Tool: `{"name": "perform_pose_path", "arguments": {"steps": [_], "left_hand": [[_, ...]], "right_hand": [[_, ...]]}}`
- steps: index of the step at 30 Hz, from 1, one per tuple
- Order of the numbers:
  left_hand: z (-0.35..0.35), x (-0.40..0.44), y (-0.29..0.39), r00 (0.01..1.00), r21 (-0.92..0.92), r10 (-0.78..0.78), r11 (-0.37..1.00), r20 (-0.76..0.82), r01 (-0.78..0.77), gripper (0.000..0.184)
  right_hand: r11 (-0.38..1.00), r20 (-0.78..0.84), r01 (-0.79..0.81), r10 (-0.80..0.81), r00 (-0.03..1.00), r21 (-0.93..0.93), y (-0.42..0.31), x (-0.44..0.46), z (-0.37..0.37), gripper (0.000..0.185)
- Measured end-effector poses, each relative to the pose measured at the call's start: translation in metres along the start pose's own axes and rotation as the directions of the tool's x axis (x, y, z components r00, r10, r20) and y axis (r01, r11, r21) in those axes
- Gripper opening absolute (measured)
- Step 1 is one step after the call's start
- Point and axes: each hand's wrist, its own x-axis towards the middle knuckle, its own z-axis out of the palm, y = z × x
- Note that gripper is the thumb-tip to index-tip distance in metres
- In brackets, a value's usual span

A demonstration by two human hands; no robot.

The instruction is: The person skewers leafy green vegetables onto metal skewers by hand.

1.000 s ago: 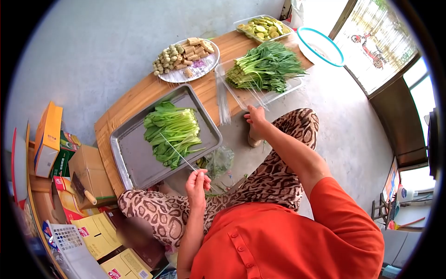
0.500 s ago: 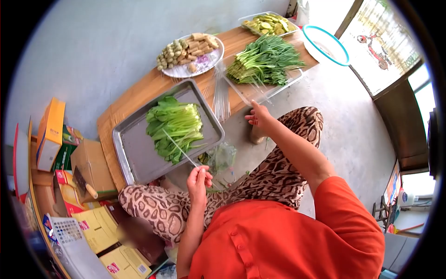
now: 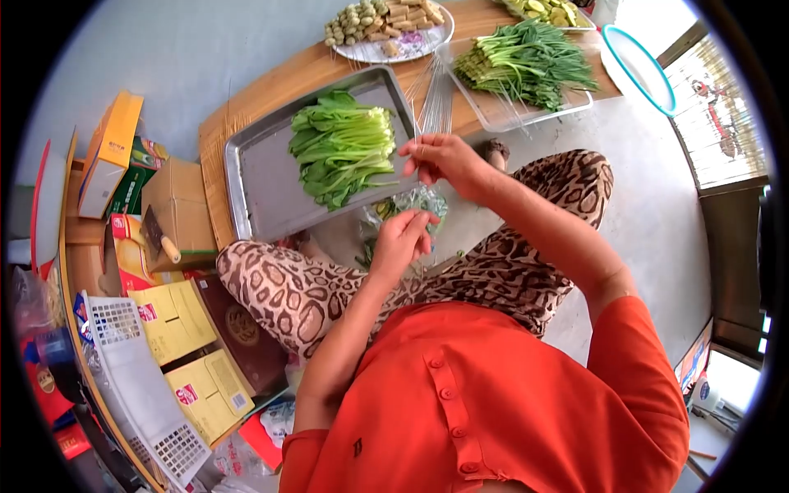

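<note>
My left hand [image 3: 403,240] is pinched closed above my lap; the thin skewer it held a moment earlier barely shows now. Just above it, my right hand [image 3: 444,164] has its fingers curled together by the tray's right edge; what they hold, if anything, is too small to make out. A bunch of leafy greens [image 3: 341,148] lies in the grey metal tray [image 3: 263,197]. Loose thin skewers [image 3: 437,103] lie on the wooden table right of the tray. Beside them, long green stalks [image 3: 530,66] fill a clear plastic container [image 3: 501,123].
A plate [image 3: 431,41] carries skewered rolls at the back, beside a tray of sliced vegetables [image 3: 551,11]. A teal-rimmed basin [image 3: 637,70] stands far right. Plastic bags [image 3: 423,201] lie below my hands. Boxes [image 3: 185,201] and a knife [image 3: 160,236] are at left.
My right hand has moved left from the clear container to the tray's edge, close to my left hand. My left hand has come rightward and up, and its skewer no longer shows clearly.
</note>
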Motion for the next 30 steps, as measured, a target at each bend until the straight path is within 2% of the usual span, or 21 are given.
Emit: {"name": "perform_pose_path", "arguments": {"steps": [2, 4, 5, 6, 8, 11, 12, 14, 15, 18, 21, 25, 27, 28, 30], "left_hand": [[-0.008, 0.005, 0.002, 1.0, 0.017, -0.013, 1.0, 0.015, 0.013, 0.032], [-0.023, 0.015, 0.005, 0.996, 0.047, 0.073, 0.996, -0.051, -0.071, 0.031], [-0.035, 0.023, 0.005, 0.987, 0.121, 0.148, 0.983, -0.066, -0.139, 0.03], [-0.046, 0.032, 0.009, 0.969, 0.271, 0.194, 0.951, -0.15, -0.149, 0.025], [-0.071, 0.055, 0.005, 0.85, 0.657, 0.495, 0.704, -0.182, -0.269, 0.018], [-0.085, 0.077, 0.016, 0.808, 0.899, 0.577, 0.41, -0.123, -0.156, 0.023], [-0.087, 0.083, 0.016, 0.817, 0.902, 0.565, 0.404, -0.117, -0.15, 0.023], [-0.089, 0.098, 0.016, 0.792, 0.982, 0.611, 0.151, -0.003, -0.113, 0.033], [-0.089, 0.103, 0.014, 0.808, 0.991, 0.588, 0.099, 0.014, -0.089, 0.04], [-0.09, 0.113, 0.009, 0.831, 0.995, 0.551, 0.007, 0.081, -0.102, 0.042], [-0.09, 0.119, 0.006, 0.829, 0.995, 0.552, -0.021, 0.096, -0.102, 0.038], [-0.099, 0.124, 0.003, 0.833, 0.993, 0.546, 0.023, 0.084, -0.115, 0.034], [-0.103, 0.124, 0.002, 0.832, 0.984, 0.554, 0.132, 0.027, -0.119, 0.03], [-0.106, 0.123, 0.003, 0.831, 0.984, 0.555, 0.133, 0.024, -0.118, 0.03], [-0.112, 0.122, 0.005, 0.8, 0.961, 0.599, 0.197, 0.04, -0.196, 0.027]], "right_hand": [[0.999, -0.008, 0.037, -0.037, 0.999, 0.029, -0.005, 0.008, -0.007, 0.024], [0.99, -0.056, 0.131, -0.128, 0.99, 0.053, -0.014, 0.019, -0.022, 0.025], [0.984, -0.079, 0.168, -0.163, 0.983, 0.054, -0.019, 0.024, -0.031, 0.024], [0.977, -0.102, 0.205, -0.199, 0.975, 0.054, -0.023, 0.028, -0.039, 0.022], [0.976, -0.126, 0.209, -0.201, 0.972, 0.059, -0.025, 0.033, -0.051, 0.022], [0.984, -0.171, 0.135, -0.115, 0.979, 0.112, -0.016, 0.04, -0.061, 0.022], [0.983, -0.174, 0.131, -0.108, 0.979, 0.129, -0.019, 0.038, -0.054, 0.022], [0.987, -0.137, 0.139, -0.127, 0.982, 0.084, -0.03, 0.034, -0.039, 0.023], [0.988, -0.122, 0.14, -0.131, 0.984, 0.068, -0.035, 0.032, -0.036, 0.023], [0.987, -0.115, 0.131, -0.12, 0.986, 0.093, -0.039, 0.03, -0.039, 0.023], [0.986, -0.13, 0.141, -0.129, 0.983, 0.093, -0.042, 0.027, -0.042, 0.022], [0.988, -0.112, 0.145, -0.137, 0.984, 0.061, -0.04, 0.032, -0.041, 0.022], [0.988, -0.106, 0.149, -0.145, 0.984, 0.038, -0.038, 0.033, -0.038, 0.023], [0.988, -0.103, 0.154, -0.152, 0.983, 0.015, -0.037, 0.033, -0.036, 0.023], [0.99, -0.096, 0.144, -0.143, 0.985, 0.005, -0.038, 0.033, -0.032, 0.023]]}}
